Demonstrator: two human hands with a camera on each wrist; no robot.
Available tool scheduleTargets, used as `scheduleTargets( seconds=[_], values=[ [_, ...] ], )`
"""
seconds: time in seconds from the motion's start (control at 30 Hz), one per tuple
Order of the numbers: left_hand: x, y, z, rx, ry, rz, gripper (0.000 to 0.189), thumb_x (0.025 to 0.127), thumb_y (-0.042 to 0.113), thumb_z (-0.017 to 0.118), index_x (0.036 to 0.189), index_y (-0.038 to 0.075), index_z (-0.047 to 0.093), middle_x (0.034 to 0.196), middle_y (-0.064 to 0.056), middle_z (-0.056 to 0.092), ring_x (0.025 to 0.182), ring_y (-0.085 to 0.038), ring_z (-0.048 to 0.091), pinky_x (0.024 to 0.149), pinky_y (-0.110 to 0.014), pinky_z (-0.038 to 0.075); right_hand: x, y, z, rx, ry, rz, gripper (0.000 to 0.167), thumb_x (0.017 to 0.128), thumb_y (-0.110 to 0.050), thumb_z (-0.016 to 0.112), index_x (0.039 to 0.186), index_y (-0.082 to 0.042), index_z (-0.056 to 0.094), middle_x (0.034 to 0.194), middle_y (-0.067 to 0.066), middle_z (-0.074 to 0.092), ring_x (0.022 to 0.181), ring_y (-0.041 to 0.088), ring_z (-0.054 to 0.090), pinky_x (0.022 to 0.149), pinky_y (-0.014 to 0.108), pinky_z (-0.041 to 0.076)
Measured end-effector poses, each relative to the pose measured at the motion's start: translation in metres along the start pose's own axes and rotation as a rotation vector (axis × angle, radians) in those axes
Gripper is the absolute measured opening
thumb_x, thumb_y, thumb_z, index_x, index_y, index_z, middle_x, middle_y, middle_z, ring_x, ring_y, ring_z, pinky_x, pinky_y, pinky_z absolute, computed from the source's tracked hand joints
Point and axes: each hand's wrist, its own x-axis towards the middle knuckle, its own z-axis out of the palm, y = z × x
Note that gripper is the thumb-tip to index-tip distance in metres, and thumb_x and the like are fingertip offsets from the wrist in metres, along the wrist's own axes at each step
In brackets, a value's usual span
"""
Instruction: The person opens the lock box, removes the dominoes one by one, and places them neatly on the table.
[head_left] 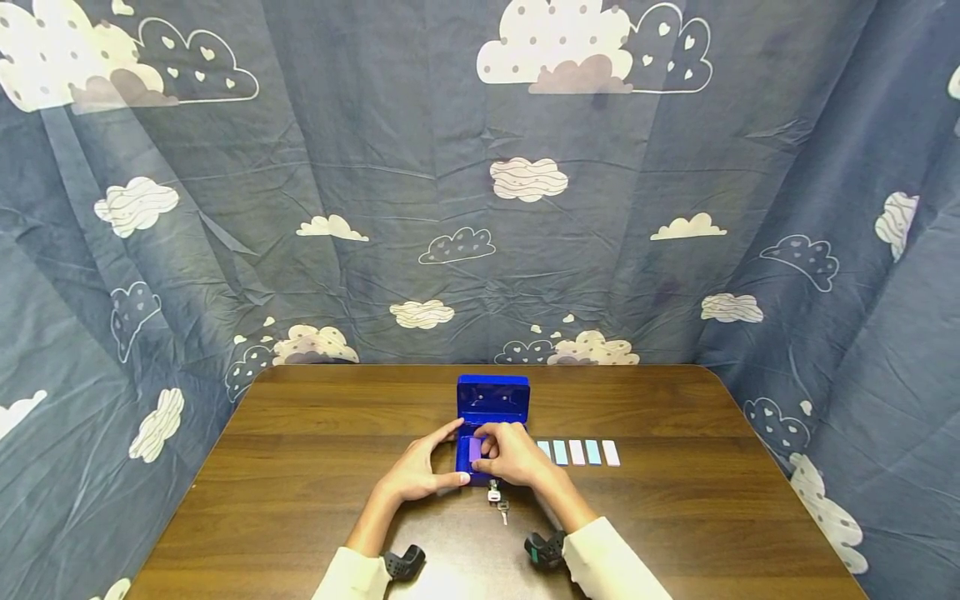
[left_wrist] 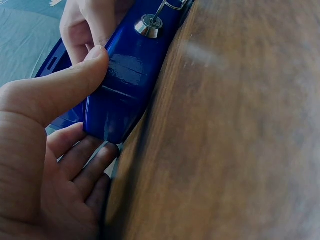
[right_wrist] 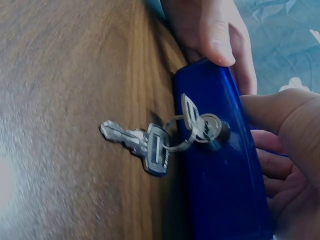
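A blue metal cash box (head_left: 462, 467) stands on the table with its lid (head_left: 492, 396) raised at the back. My left hand (head_left: 415, 468) holds its left side, thumb on the front rim and fingers spread toward the back corner. In the left wrist view, the left thumb (left_wrist: 85, 75) presses the front edge. Reaching into the box, my right hand (head_left: 513, 454) pinches a purple rectangular block (head_left: 475, 450) between thumb and fingers; its right part is hidden. One key (right_wrist: 190, 112) sits in the front lock (right_wrist: 215, 127), and a second key (right_wrist: 157, 150) hangs from its ring.
Right of the box, several light blue and white rectangular pieces (head_left: 577, 452) lie in a row on the wooden table (head_left: 337, 425). My right forearm passes close in front of them. A dark cloud-print curtain (head_left: 420, 183) hangs behind the table.
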Motion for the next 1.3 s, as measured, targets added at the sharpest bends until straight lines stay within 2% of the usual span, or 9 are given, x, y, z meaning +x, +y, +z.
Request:
scheduleTargets(
  seconds=[0.13, 0.27, 0.47, 0.67, 1.1, 1.3],
  values=[
    [0.0, 0.0, 0.0, -0.002, -0.002, -0.006, 0.092, 0.082, 0.036, 0.086, 0.158, 0.014, 0.041, 0.143, -0.014, 0.062, 0.134, -0.032, 0.057, 0.114, -0.059, 0.041, -0.002, 0.002, -0.005, 0.032, -0.011, 0.013, 0.043, 0.079, -0.011, 0.086, 0.115, 0.005, 0.07, 0.081, 0.005, 0.072, 0.065, 0.004, 0.058, 0.06, 0.018, 0.05],
    [0.001, -0.001, 0.0, -0.011, -0.004, -0.009, 0.092, 0.082, 0.035, 0.086, 0.159, 0.015, 0.04, 0.145, -0.014, 0.061, 0.135, -0.033, 0.057, 0.114, -0.061, 0.04, -0.003, 0.003, -0.011, 0.032, -0.008, 0.028, 0.043, 0.081, -0.011, 0.086, 0.117, 0.004, 0.069, 0.079, 0.001, 0.07, 0.066, 0.003, 0.059, 0.062, 0.019, 0.051],
    [0.002, -0.002, 0.0, -0.012, -0.012, -0.018, 0.093, 0.082, 0.037, 0.086, 0.159, 0.017, 0.039, 0.146, -0.012, 0.06, 0.136, -0.032, 0.056, 0.116, -0.059, 0.039, -0.007, 0.004, -0.019, 0.027, 0.011, 0.025, 0.041, 0.081, -0.011, 0.085, 0.116, 0.004, 0.07, 0.079, 0.001, 0.07, 0.066, 0.003, 0.059, 0.063, 0.018, 0.051],
    [0.002, -0.002, 0.001, 0.014, -0.009, -0.02, 0.093, 0.082, 0.038, 0.085, 0.159, 0.015, 0.039, 0.145, -0.011, 0.061, 0.134, -0.031, 0.057, 0.116, -0.057, 0.04, -0.013, 0.005, -0.03, 0.03, 0.039, 0.022, 0.041, 0.08, -0.011, 0.086, 0.116, 0.004, 0.07, 0.08, 0.003, 0.071, 0.066, 0.007, 0.06, 0.063, 0.018, 0.051],
    [0.001, 0.001, 0.001, -0.034, -0.004, -0.024, 0.093, 0.081, 0.035, 0.086, 0.159, 0.014, 0.04, 0.145, -0.014, 0.061, 0.135, -0.033, 0.056, 0.116, -0.06, 0.037, -0.024, 0.011, -0.052, 0.046, 0.075, 0.071, 0.042, 0.081, -0.012, 0.085, 0.117, 0.002, 0.07, 0.083, 0.007, 0.071, 0.067, 0.005, 0.059, 0.062, 0.018, 0.05],
    [0.0, 0.001, 0.001, -0.017, -0.004, -0.026, 0.093, 0.081, 0.035, 0.086, 0.159, 0.015, 0.04, 0.144, -0.014, 0.061, 0.135, -0.032, 0.056, 0.116, -0.06, 0.038, -0.031, 0.016, -0.06, 0.069, 0.093, 0.078, 0.042, 0.08, -0.01, 0.085, 0.117, 0.002, 0.07, 0.084, 0.009, 0.071, 0.069, 0.008, 0.06, 0.061, 0.019, 0.049]
  ],
)
